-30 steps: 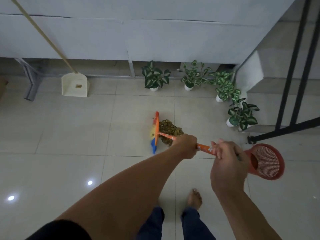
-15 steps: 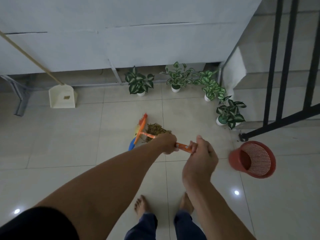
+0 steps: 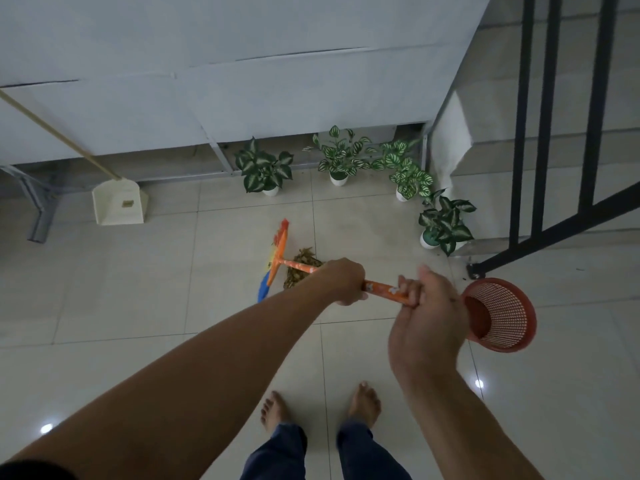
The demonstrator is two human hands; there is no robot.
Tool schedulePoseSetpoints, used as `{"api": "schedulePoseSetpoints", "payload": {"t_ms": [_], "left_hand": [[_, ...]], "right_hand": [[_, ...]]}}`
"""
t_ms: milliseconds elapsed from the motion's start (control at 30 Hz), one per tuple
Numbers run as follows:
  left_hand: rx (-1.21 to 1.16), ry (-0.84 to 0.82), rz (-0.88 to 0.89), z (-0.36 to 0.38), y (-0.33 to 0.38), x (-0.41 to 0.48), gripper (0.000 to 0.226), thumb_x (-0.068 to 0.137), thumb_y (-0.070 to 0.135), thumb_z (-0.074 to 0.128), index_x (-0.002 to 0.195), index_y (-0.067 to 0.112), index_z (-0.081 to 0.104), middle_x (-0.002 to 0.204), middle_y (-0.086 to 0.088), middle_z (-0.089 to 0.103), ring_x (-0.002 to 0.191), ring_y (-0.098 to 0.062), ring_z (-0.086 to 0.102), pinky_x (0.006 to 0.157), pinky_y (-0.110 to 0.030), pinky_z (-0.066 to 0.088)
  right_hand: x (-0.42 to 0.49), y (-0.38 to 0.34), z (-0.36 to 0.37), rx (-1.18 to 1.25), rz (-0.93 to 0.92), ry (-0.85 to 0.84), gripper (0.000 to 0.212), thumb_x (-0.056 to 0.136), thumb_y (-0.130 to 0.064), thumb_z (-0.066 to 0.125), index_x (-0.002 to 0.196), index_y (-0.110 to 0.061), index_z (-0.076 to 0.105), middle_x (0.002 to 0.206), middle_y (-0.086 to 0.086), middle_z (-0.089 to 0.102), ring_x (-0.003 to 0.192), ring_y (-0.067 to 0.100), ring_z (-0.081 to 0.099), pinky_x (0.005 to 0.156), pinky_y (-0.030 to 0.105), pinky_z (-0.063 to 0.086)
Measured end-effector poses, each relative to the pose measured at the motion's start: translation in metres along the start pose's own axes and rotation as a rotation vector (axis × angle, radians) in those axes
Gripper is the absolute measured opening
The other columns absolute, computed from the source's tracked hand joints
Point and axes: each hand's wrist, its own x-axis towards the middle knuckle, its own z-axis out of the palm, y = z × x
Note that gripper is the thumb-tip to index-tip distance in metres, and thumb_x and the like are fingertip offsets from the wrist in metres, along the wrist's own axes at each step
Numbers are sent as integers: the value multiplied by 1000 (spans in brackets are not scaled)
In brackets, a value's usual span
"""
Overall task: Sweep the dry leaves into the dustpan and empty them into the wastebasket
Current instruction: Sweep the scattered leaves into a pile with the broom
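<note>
I hold an orange broom [image 3: 279, 258] with multicoloured bristles, its head resting on the tiled floor. My left hand [image 3: 343, 280] grips the handle lower down; my right hand [image 3: 427, 306] grips its upper end. A small pile of dry brown leaves [image 3: 302, 266] lies right beside the broom head, on its right side. A cream dustpan [image 3: 119, 202] with a long wooden handle stands against the wall at the far left. The red mesh wastebasket [image 3: 502, 315] stands on the floor just right of my right hand.
Several potted green plants [image 3: 265, 168] line the grey wall base and the stair corner [image 3: 443, 225]. A black stair railing [image 3: 540, 133] rises at the right. A grey metal leg [image 3: 41, 216] stands at far left. My bare feet [image 3: 363, 403] are below.
The view has shifted and tilted, and my feet now stand side by side. The broom head sits against the leaf pile much as before, both hands still on the handle.
</note>
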Motion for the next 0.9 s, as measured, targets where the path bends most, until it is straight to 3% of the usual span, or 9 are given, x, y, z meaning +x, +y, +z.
{"api": "schedulePoseSetpoints", "payload": {"t_ms": [67,133,267,367,500,633,733,833,900], "left_hand": [[-12,-16,-30,7,-6,-1,33,95,43,55,87,11,59,91,-5,65,86,-24,64,75,-35,53],[-18,-32,-26,12,-3,-4,36,96,43,53,98,8,64,96,-7,67,90,-25,65,79,-36,53],[-60,-31,3,11,14,-16,37,98,42,50,102,7,63,99,-9,66,93,-26,63,82,-37,52],[-118,15,-27,4,19,-26,38,98,43,49,104,7,62,97,-9,62,94,-28,62,82,-38,51],[-214,93,-110,0,0,-45,34,98,39,50,99,8,61,97,-11,63,93,-29,62,78,-36,49],[-270,181,-203,4,-38,-73,24,95,28,50,99,10,65,99,-10,68,90,-27,65,69,-32,47],[-315,241,-286,7,-75,-102,17,93,24,53,98,11,64,97,-8,67,90,-27,66,73,-34,53],[-357,322,-370,13,-123,-132,9,94,22,52,89,16,57,96,-6,65,90,-28,65,71,-34,49],[-376,362,-428,18,-162,-155,9,94,21,53,96,15,60,102,-7,65,93,-29,64,73,-36,49]], "right_hand": [[-4,9,4,-34,-39,-19,44,96,-3,53,55,-14,42,55,2,34,59,14,46,83,27,48],[-3,15,0,-80,-27,-7,47,94,-4,56,51,-14,39,53,4,30,61,19,39,85,34,47],[-1,-1,-11,-130,-47,-41,48,95,-2,53,50,-15,39,49,2,32,58,18,38,84,34,48],[-1,-14,-4,-189,-73,-89,42,95,-7,56,55,-18,51,46,-5,47,53,15,47,72,32,50],[-13,-11,22,-159,-119,-223,49,93,-3,58,50,-14,36,44,-1,32,53,19,35,72,32,45],[-36,11,48,-211,-126,-361,51,91,-12,61,47,-17,36,48,3,30,56,21,33,67,25,45],[-61,31,76,-217,-99,-434,54,88,-32,66,48,-15,36,51,4,29,55,18,31,74,32,43],[-85,55,110,-137,-6,-637,59,69,-68,72,47,-21,45,52,-1,35,57,17,35,81,34,41],[-100,74,134,-57,105,-766,64,62,-79,67,49,-18,52,55,1,43,62,20,41,93,37,40]]}}
